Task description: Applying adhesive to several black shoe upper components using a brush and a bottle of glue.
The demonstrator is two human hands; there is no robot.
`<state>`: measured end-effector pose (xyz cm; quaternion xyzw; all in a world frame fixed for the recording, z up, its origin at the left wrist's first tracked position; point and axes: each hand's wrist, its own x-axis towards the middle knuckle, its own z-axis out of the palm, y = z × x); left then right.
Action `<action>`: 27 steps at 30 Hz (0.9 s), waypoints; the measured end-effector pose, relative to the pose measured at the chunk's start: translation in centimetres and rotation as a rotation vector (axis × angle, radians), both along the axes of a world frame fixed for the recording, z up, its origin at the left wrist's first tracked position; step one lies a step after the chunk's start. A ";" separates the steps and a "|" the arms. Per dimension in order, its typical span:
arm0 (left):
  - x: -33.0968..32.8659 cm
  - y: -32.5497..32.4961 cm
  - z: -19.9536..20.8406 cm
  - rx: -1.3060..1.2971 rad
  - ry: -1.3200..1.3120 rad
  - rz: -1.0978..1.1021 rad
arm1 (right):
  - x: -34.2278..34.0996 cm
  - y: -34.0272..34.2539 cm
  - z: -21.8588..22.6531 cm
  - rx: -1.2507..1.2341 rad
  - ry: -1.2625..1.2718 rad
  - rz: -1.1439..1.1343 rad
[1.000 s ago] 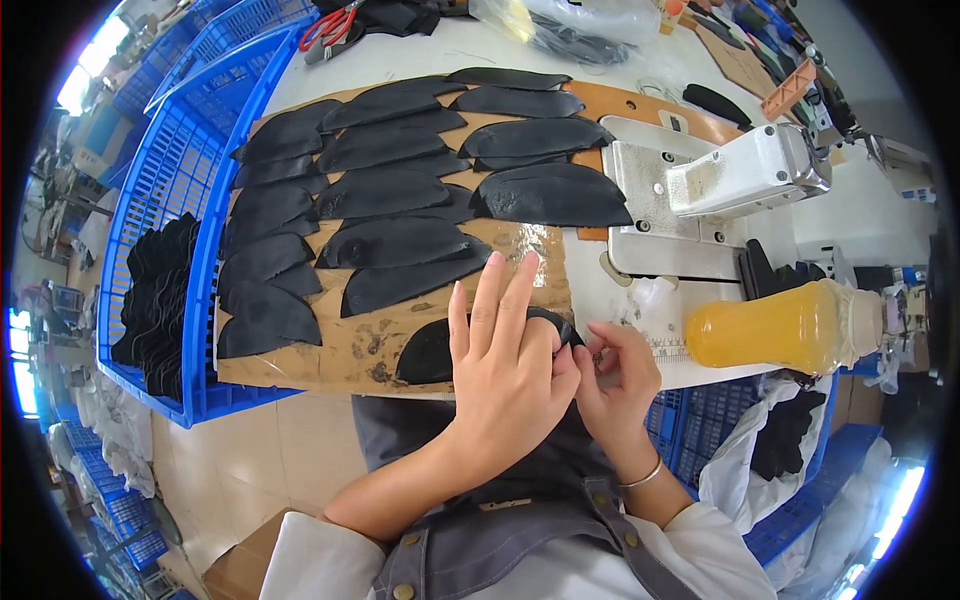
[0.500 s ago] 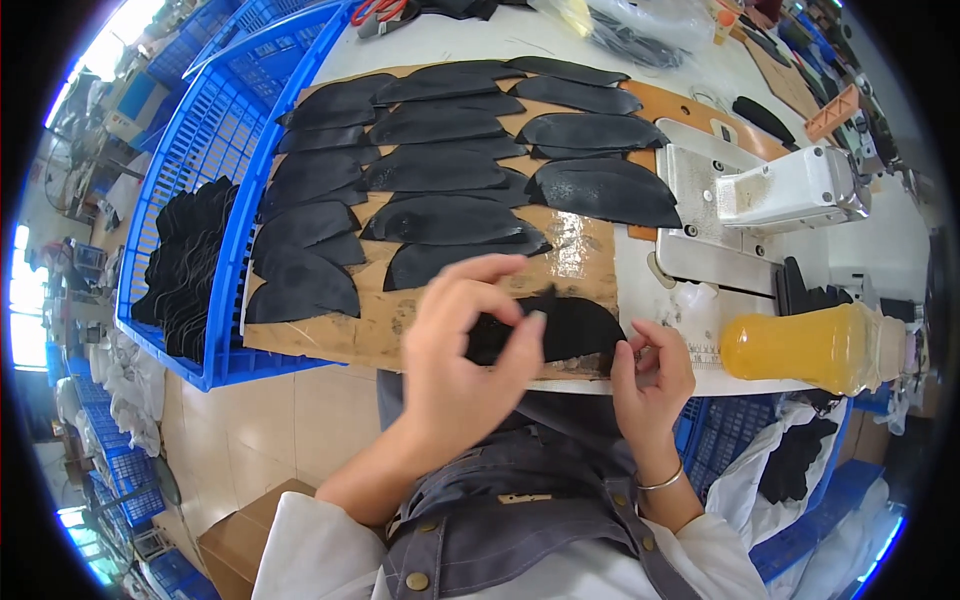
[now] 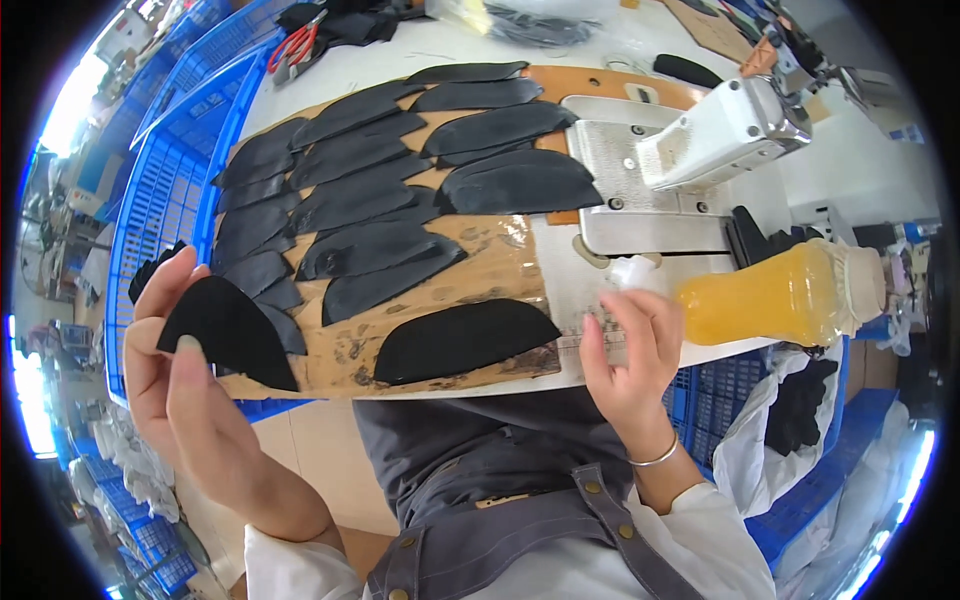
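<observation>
Left of the thumb on the right hand (image 3: 638, 345) runs a printed scale (image 3: 571, 341) (too faint to read), those fingers loosely parted, while the left hand (image 3: 200, 430), swung leftward since earlier, pinches between thumb and fingers a black half-moon piece (image 3: 235, 325), long axis slanting down rightward to a pointed tip.
</observation>
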<state>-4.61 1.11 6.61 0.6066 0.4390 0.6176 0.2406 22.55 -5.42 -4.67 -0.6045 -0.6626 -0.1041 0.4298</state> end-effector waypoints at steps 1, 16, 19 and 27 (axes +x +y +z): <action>-0.2 0.0 0.4 0.016 0.027 0.010 | 0.2 0.4 0.8 0.009 -0.001 -0.004; 8.4 4.6 -0.1 -0.062 0.087 -0.351 | 8.8 -10.7 5.1 0.178 -0.019 -0.252; 9.2 4.5 -0.4 -0.076 0.092 -0.339 | 15.7 -9.7 7.1 0.433 0.128 -0.597; 9.9 5.5 -1.2 -0.106 0.063 -0.403 | 40.1 -12.9 -1.6 0.216 0.211 -1.040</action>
